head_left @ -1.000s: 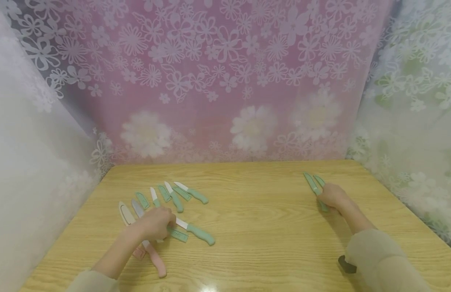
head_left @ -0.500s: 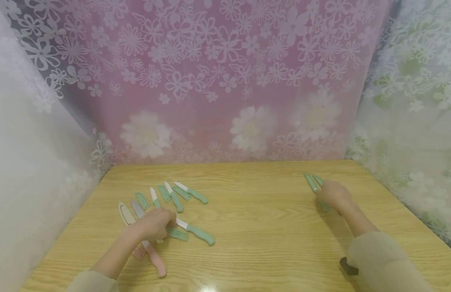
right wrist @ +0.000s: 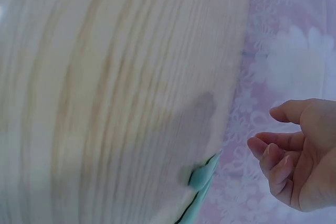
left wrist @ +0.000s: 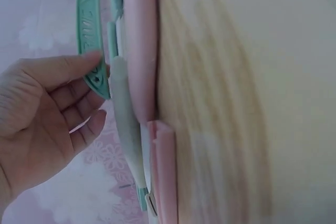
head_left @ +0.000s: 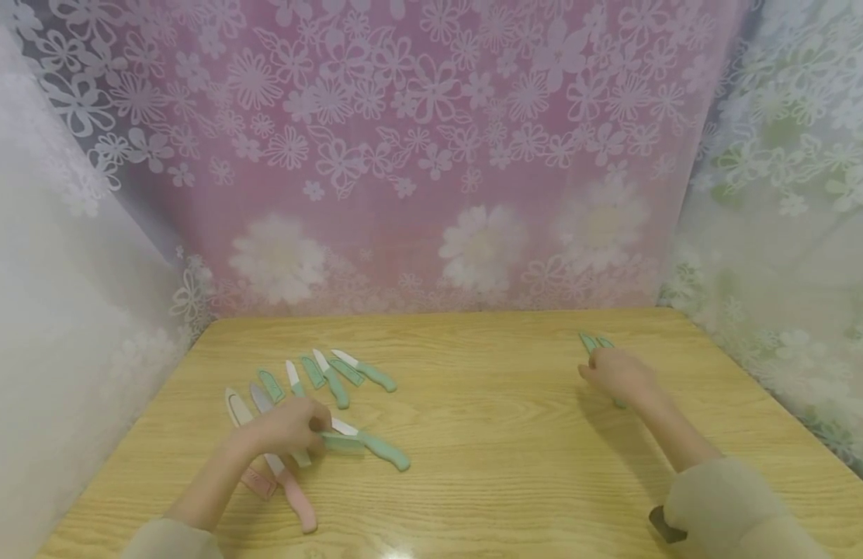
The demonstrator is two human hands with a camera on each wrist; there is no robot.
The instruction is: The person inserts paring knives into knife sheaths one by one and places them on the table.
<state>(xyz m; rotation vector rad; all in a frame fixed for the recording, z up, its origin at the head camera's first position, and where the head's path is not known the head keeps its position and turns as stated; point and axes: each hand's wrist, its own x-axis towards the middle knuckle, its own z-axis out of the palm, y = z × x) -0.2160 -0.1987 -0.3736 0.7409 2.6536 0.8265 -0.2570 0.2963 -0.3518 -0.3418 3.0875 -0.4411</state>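
Observation:
My left hand (head_left: 285, 428) pinches a green knife sheath (left wrist: 84, 17) between thumb and fingers, lifted just off the table. Beside it lies a green-handled paring knife (head_left: 384, 451) with a white blade. Under and near this hand are a pink-handled knife (head_left: 300, 503), a pink sheath (head_left: 259, 484) and a cream sheath (head_left: 239, 404). At the right, my right hand (head_left: 618, 378) hovers over two green knives (right wrist: 201, 178), its fingers loosely bent and holding nothing in the right wrist view. The hand hides most of that pair in the head view.
Several green-handled knives (head_left: 337, 388) and green sheaths (head_left: 270, 384) lie fanned out at the back left of the wooden table (head_left: 473, 435). Flowered curtains (head_left: 431, 155) close in the back and sides. A dark object (head_left: 667, 525) is by the right sleeve.
My right hand has let go of the green knife and risen to the left. The green sheath has been lifted and tilted by my left hand.

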